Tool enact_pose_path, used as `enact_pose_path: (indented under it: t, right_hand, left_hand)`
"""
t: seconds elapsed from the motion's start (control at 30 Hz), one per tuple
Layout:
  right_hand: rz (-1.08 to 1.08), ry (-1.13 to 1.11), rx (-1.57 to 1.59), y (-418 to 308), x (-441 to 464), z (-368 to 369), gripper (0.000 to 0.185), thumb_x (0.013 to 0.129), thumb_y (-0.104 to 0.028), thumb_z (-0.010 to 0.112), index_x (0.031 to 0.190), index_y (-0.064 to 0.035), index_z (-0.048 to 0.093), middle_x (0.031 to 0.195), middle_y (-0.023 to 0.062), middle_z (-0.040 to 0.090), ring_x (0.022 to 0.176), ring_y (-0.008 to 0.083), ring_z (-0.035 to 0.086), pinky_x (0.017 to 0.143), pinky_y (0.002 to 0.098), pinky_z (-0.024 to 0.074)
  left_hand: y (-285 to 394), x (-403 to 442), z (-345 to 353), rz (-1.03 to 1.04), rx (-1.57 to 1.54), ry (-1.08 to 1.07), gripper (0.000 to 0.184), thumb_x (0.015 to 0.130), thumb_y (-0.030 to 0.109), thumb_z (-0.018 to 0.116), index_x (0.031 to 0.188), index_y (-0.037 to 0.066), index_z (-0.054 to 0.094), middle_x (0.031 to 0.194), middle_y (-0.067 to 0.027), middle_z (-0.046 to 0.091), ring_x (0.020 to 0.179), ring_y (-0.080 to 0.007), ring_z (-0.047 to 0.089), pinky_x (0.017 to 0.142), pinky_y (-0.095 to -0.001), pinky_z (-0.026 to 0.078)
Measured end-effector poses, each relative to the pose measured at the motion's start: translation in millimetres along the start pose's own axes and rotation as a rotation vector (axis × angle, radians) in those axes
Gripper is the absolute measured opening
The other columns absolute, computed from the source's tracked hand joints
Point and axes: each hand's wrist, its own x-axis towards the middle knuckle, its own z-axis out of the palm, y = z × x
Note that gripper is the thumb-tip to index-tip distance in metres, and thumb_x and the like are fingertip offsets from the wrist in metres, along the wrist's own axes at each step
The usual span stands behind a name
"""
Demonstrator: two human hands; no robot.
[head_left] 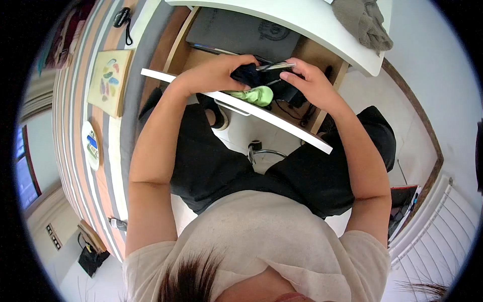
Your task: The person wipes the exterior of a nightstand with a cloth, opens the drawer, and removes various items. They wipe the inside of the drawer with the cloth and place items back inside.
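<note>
Above the pulled-out drawer [236,106], my left hand [219,73] is closed around a small black pouch [245,75]. My right hand [311,83] pinches the end of a slim silvery pen-like item [277,66], which lies across toward the pouch's mouth. Whether the item's far end is inside the pouch I cannot tell. Just below my left fingers a light green crumpled object [257,95] rests in the drawer. Dark items and a black cable [292,111] lie under my right hand, partly hidden.
A dark grey box or folder [241,31] fills the drawer's back. The white desktop [282,11] overhangs it, with a grey cloth [361,22] on its corner. On the striped bed at left are a painted canvas [109,83], a white oval dish [91,146] and a black strapped gadget [122,18].
</note>
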Motion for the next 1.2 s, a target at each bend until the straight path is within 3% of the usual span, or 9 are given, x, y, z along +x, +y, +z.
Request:
enact_pose_path:
  t: [0.13,0.3,0.4,0.53,0.63,0.77,0.83,1.1,1.2]
  right_hand:
    - [-0.088,0.138,-0.011,-5.5,-6.2,-12.3,0.041,0.088,-0.028,0.062,0.118,-0.0022,0.053,0.101,0.0130,0.065,0.090,0.0198,0.063,0.079,0.0315,0.0490]
    - [-0.048,0.030,-0.498,-2.6,-18.8,-23.7,0.071,0.077,-0.044,0.070,0.131,-0.0058,0.045,0.116,0.0207,0.059,0.104,0.0345,0.060,0.089,0.0418,0.0479]
    - [-0.002,-0.027,-0.689,-3.1,-24.1,-17.1,0.077,0.076,-0.038,0.072,0.138,-0.0097,0.037,0.125,0.0189,0.054,0.111,0.0317,0.056,0.093,0.0388,0.0457]
    - [0.360,-0.172,-0.851,-24.7,-14.4,-6.8,0.077,0.072,-0.036,0.075,0.134,-0.0068,0.038,0.117,0.0198,0.057,0.109,0.0329,0.056,0.089,0.0403,0.0480]
    - [0.026,0.070,-0.960,12.1,-13.8,15.6,0.069,0.074,-0.032,0.073,0.130,-0.0062,0.042,0.105,0.0200,0.062,0.099,0.0341,0.061,0.084,0.0413,0.0495]
    - [-0.013,0.016,-0.867,20.1,-11.9,13.5,0.056,0.077,-0.027,0.068,0.123,-0.0025,0.049,0.095,0.0203,0.064,0.089,0.0351,0.063,0.081,0.0414,0.0496]
    - [0.063,-0.039,-0.761,6.4,-14.2,-0.4,0.050,0.079,-0.024,0.066,0.120,-0.0008,0.051,0.092,0.0198,0.065,0.084,0.0347,0.063,0.079,0.0395,0.0496]
    - [0.127,0.116,0.150,-28.6,-46.2,-32.3,0.046,0.082,-0.020,0.069,0.122,-0.0017,0.054,0.090,0.0038,0.064,0.081,0.0116,0.061,0.073,0.0276,0.0488]
    - [0.073,0.188,0.323,-44.5,-54.8,-40.5,0.046,0.084,-0.017,0.067,0.124,-0.0003,0.051,0.090,0.0056,0.064,0.081,0.0124,0.061,0.074,0.0263,0.0488]
  left_hand:
    - [4.6,-10.8,-14.1,0.032,-0.060,0.122,0.050,0.078,-0.005,0.065,0.125,0.006,0.051,0.108,-0.0049,0.060,0.095,-0.0107,0.054,0.083,-0.0263,0.045]
    - [14.0,-29.2,-29.5,-0.124,-0.175,0.279,0.049,0.080,-0.005,0.064,0.126,0.008,0.052,0.103,0.0011,0.056,0.094,-0.0067,0.051,0.082,-0.0210,0.043]
    - [4.6,-32.4,-29.7,-0.058,-0.121,0.339,0.042,0.082,0.004,0.066,0.122,0.009,0.054,0.095,0.0001,0.060,0.085,-0.0060,0.053,0.075,-0.0227,0.045]
    - [8.6,-35.2,-28.3,-0.064,-0.141,0.357,0.042,0.083,0.004,0.065,0.123,0.008,0.053,0.095,0.0003,0.060,0.085,-0.0053,0.053,0.075,-0.0227,0.046]
    - [11.2,-35.4,-31.6,-0.133,-0.233,0.307,0.046,0.082,-0.002,0.062,0.126,0.007,0.051,0.105,0.0000,0.057,0.095,-0.0067,0.051,0.083,-0.0225,0.043]
    - [7.1,-35.6,-32.2,-0.127,-0.280,0.299,0.048,0.082,-0.004,0.061,0.127,0.007,0.050,0.109,0.0002,0.057,0.099,-0.0072,0.051,0.088,-0.0229,0.042]
    - [4.8,-36.1,-32.4,-0.065,-0.292,0.368,0.044,0.084,0.000,0.062,0.126,0.008,0.052,0.100,0.0017,0.059,0.089,-0.0047,0.053,0.079,-0.0206,0.045]
    - [4.8,-46.9,-37.8,0.000,-0.723,0.557,0.038,0.086,0.005,0.061,0.123,0.006,0.054,0.104,0.0015,0.063,0.091,-0.0059,0.058,0.082,-0.0239,0.048]
    - [8.9,-41.7,-31.5,0.010,-0.697,0.635,0.038,0.085,0.005,0.062,0.123,0.007,0.055,0.104,0.0012,0.063,0.093,-0.0066,0.058,0.083,-0.0241,0.048]
